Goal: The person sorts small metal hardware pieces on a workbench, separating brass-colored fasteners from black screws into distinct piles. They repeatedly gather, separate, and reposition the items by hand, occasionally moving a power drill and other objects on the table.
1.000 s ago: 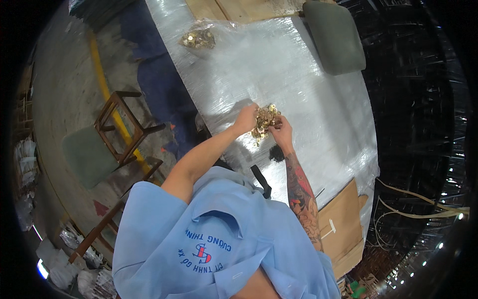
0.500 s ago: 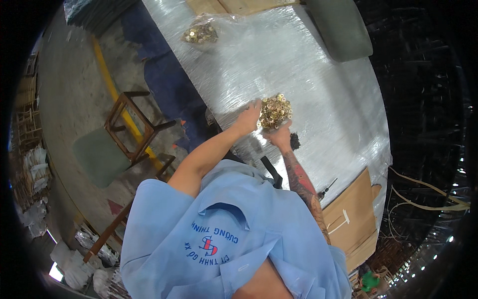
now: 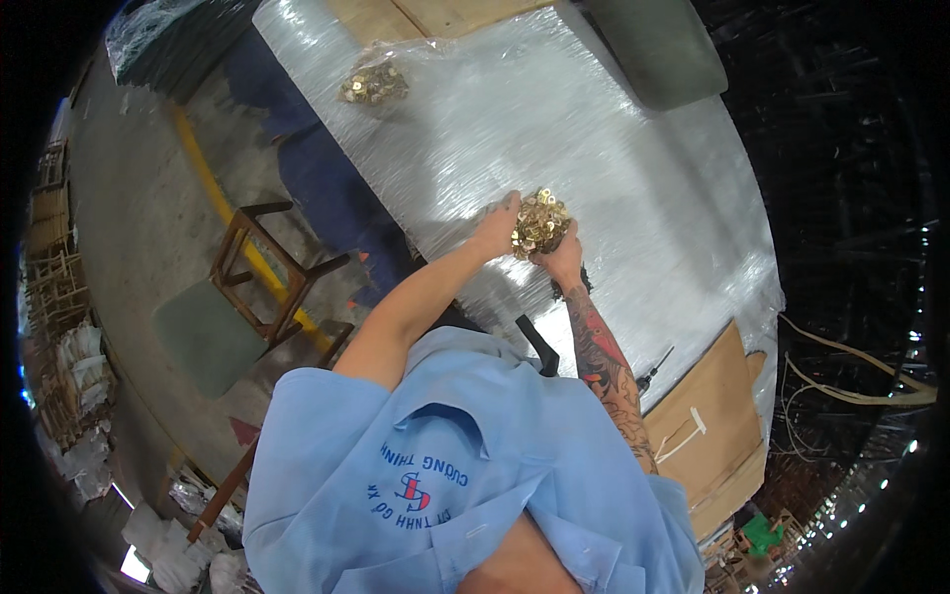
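Observation:
A clear plastic bag of small brass-coloured metal parts point(image 3: 539, 220) is held just above a table wrapped in shiny plastic film point(image 3: 633, 198). My left hand point(image 3: 495, 228) grips the bag's left side and my right hand point(image 3: 562, 259) holds it from below and to the right. Both forearms reach up from my blue shirt. A second bag of the same brass parts point(image 3: 374, 83) lies at the table's far left corner, well away from both hands.
A grey-green seat cushion point(image 3: 658, 45) lies at the table's far end. A wooden chair frame point(image 3: 262, 267) with a green seat stands on the floor to the left beside a yellow floor line. Cardboard sheets point(image 3: 708, 426) lie at the table's near right end.
Both hands and the bag of brass parts have shifted slightly farther up and to the right over the table; the grip looks the same.

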Available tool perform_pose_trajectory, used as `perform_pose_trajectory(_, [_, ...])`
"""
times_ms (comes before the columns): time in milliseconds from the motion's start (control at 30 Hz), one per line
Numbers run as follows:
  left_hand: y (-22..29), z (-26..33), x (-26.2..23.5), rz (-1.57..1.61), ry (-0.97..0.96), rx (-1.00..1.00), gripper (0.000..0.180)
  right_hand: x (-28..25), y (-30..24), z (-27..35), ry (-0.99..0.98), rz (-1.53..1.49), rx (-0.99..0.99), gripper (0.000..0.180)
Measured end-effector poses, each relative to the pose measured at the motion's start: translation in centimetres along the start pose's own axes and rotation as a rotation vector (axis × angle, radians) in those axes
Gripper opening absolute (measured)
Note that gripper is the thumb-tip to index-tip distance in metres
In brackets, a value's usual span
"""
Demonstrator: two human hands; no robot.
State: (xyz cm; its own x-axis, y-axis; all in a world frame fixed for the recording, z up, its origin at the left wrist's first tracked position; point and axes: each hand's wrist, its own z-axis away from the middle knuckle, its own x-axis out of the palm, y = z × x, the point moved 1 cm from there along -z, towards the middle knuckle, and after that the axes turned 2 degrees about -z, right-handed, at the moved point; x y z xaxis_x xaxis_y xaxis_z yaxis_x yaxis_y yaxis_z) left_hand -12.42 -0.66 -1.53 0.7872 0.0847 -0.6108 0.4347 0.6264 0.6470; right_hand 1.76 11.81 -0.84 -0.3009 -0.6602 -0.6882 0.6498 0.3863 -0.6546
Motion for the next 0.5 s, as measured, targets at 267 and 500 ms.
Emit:
perform_pose_trajectory(267, [-0.4, -0.4, 0.5, -0.015, 0.022, 0.043, 0.107, -1.3, -1.2, -0.4, -0.123, -0.076, 0.022, 0.079])
perform_pose_trajectory(500, [-1.0, -0.4, 0.7, 0.004, -0.015, 0.039, 0.11, -2.1, -1.4, 0.6, -0.056, -0.18, 0.034, 0.04])
